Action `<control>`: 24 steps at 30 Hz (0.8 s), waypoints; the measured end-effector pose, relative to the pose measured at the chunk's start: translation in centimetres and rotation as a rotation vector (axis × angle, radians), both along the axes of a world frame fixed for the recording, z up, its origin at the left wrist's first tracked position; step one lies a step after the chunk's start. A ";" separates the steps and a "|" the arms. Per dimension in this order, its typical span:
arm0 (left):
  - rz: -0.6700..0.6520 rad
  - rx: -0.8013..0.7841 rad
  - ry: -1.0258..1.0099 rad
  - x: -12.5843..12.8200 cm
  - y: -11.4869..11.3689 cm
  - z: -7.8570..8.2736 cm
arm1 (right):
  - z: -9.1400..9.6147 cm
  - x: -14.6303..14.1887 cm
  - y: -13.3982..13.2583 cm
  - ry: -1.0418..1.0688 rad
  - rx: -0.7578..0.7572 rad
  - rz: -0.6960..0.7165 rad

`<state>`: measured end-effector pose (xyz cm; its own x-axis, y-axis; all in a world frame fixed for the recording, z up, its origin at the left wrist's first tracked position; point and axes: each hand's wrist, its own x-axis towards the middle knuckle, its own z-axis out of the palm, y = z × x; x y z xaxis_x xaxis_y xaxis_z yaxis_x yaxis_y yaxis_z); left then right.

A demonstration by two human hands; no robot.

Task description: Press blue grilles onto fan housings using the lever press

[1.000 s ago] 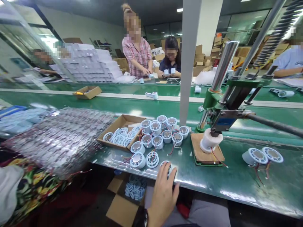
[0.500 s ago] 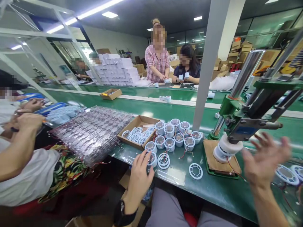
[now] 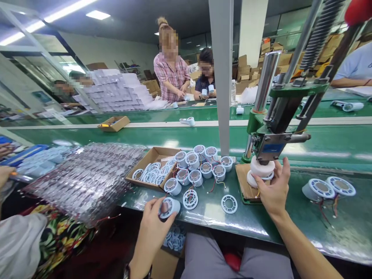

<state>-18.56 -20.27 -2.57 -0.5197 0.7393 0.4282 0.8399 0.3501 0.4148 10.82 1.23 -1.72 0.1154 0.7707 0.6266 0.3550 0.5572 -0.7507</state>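
Observation:
My left hand (image 3: 154, 223) is closed around a light-blue round housing (image 3: 171, 207) with a metal disc in its top, at the bench's front edge. My right hand (image 3: 274, 188) has its thumb and fingers around another light-blue housing (image 3: 267, 177) under the white pad (image 3: 261, 166) of the green hand press (image 3: 271, 143). That housing is partly hidden by the pad and my fingers. Between my hands lie a loose light-blue slotted ring (image 3: 229, 204) and a ring with wires (image 3: 190, 199). Several wired housings (image 3: 195, 177) stand together behind them.
An open cardboard box (image 3: 135, 185) holds several blue rings. Left of it lies a sheet of clear plastic-wrapped parts (image 3: 87, 178). Two more housings (image 3: 321, 188) stand at the right. A grey post (image 3: 222, 77) rises behind the bench. Co-workers sit and stand around the line.
My right hand has moved in from the right, from open beside the press to around the housing under it. My left hand has closed on the front housing. The view has turned right.

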 end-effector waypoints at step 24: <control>-0.474 -0.202 -0.463 11.0 5.6 1.5 | -1.0 2.2 -8.3 -0.673 0.127 0.297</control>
